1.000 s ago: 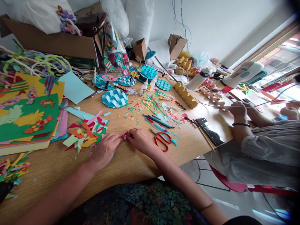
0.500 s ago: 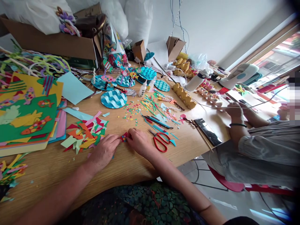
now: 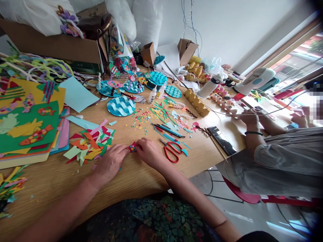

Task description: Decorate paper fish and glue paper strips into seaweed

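Between my two hands, low over the table's front part, is a small red paper cutout [image 3: 132,147] with coloured dots; its outline is partly covered by fingers. My left hand [image 3: 112,160] grips its left end with fingers pressed together. At its right end my right hand [image 3: 149,152] is closed on it with bent fingers. Red-handled scissors [image 3: 172,151] lie just right of my right hand. Left of my left hand is a pile of coloured paper scraps [image 3: 91,143]. Tiny paper dots [image 3: 141,118] are scattered beyond my hands.
Pencils [image 3: 168,130], glue bottles [image 3: 152,95] and a wavy blue paper disc [image 3: 121,106] lie farther back. Coloured sheets with paper fish [image 3: 30,126] are stacked at left. A co-worker's hands [image 3: 249,118] rest over the table at right, near a black packet [image 3: 221,140].
My right hand's fingers have shifted slightly, and a little more of the red cutout shows. The whole view has moved slightly. My left hand keeps its grip.
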`<state>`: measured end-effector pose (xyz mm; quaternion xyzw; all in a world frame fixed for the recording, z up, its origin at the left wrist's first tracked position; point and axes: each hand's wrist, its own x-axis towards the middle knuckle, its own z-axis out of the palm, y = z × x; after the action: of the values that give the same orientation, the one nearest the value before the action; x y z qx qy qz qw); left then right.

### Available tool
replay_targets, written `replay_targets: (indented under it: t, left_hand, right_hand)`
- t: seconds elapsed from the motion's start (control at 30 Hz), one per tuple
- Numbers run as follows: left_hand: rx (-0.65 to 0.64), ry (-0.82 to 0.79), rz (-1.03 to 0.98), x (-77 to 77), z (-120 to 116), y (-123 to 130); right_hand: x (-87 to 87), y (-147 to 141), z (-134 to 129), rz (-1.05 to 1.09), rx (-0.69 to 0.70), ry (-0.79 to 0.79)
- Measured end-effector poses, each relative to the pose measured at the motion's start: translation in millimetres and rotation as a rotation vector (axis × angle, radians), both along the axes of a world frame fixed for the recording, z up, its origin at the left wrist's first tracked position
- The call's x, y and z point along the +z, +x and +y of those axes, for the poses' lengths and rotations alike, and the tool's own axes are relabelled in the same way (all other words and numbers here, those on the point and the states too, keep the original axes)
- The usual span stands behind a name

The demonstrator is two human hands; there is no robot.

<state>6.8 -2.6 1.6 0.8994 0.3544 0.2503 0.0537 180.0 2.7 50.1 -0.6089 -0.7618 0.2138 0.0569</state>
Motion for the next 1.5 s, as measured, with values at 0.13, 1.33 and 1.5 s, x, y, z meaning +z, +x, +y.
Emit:
replay_targets:
  t: [0.13, 1.33, 1.5]
  left_hand:
    - [0.007, 0.014, 0.010, 0.3, 0, 1]
    - [0.012, 0.014, -0.001, 3.1, 0, 1]
    - [0.010, 0.008, -0.001, 2.9, 0, 0]
  right_hand:
    - [-3.2, -3, 2, -0.007, 0.010, -0.012]
    - [2.9, 1, 4, -0.025, 0.056, -0.009]
    - [22.3, 21, 4, 0.073, 0.024, 0.114]
